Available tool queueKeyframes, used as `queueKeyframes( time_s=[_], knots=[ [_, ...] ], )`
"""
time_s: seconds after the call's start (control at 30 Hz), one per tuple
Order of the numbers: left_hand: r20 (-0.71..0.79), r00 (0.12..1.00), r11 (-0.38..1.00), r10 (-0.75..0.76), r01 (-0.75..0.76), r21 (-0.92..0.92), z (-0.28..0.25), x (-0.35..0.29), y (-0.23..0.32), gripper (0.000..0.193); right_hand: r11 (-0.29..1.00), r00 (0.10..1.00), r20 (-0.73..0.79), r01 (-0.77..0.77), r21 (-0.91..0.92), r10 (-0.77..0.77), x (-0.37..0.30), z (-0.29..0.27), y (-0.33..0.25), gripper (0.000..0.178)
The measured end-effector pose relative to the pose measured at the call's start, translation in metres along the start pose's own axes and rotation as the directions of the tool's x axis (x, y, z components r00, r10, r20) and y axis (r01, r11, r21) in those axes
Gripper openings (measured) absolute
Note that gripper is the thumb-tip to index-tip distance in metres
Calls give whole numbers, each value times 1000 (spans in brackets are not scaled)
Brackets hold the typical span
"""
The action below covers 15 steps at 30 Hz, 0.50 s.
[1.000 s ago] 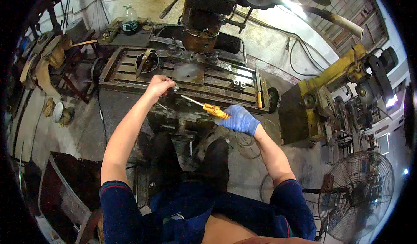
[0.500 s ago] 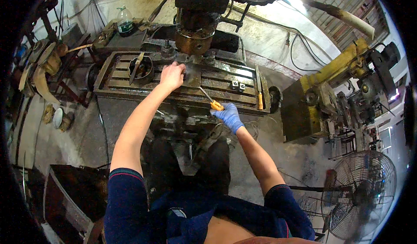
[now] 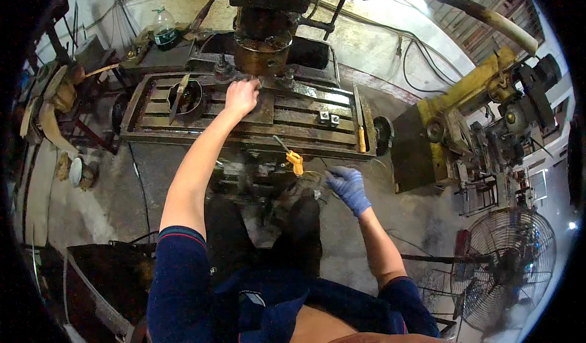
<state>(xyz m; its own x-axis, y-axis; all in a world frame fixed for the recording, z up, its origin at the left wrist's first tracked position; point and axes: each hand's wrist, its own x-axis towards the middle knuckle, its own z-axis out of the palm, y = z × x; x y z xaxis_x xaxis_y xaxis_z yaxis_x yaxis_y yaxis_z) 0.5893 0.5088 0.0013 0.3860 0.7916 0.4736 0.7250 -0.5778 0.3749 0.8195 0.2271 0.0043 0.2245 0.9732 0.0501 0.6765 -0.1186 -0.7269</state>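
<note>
Yellow-handled nozzle tool [image 3: 295, 162]: at the middle of the bench's [image 3: 329, 140] front edge, nozzle tip toward that edge, handle out in front of it. Whether it hangs or rests on something is unclear. It is best taken by the handle, with the nozzle turned away from bare skin.

Right hand [image 3: 349, 189]: blue-gloved, in front of the same edge toward the right corner, apart from the tool. The grip is loosely open, with nothing seen in it.

Left hand [image 3: 243, 97]: bare, reaching over the bench toward the rear edge. Its fingers curl inward; I cannot tell whether the grip pinches a part or only touches one. Light fingertip contact seems wise here, with knuckles clear of metal edges.

Spindle head [image 3: 262, 55]: just beyond the left hand, above the rear edge. It is best fully stopped while fingers work this close.

Flat plate [image 3: 262, 112]: just beside the left wrist; a clean seating face would matter.

Small metal blocks [image 3: 329, 119]: two, toward the right end; well placed, out of the arm's way.

File [image 3: 361, 137]: along the right edge, yellow handle nearest the front corner.

Round pot [image 3: 194, 101]: near the left edge, a brush [image 3: 180, 94] across it, clear of the forearm.
</note>
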Motion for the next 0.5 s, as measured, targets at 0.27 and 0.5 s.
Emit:
queueKeyframes(
  time_s=[0.27,0.5],
  knots=[
    [-7,954,948,-300,300,103,5,4,4,27,934,856,-375,324,-148,-356,54,-149,-83,26],
    [-17,950,949,-313,313,23,4,6,1,28,311,473,-721,880,359,-506,70,-274,-269,37]
  ],
)
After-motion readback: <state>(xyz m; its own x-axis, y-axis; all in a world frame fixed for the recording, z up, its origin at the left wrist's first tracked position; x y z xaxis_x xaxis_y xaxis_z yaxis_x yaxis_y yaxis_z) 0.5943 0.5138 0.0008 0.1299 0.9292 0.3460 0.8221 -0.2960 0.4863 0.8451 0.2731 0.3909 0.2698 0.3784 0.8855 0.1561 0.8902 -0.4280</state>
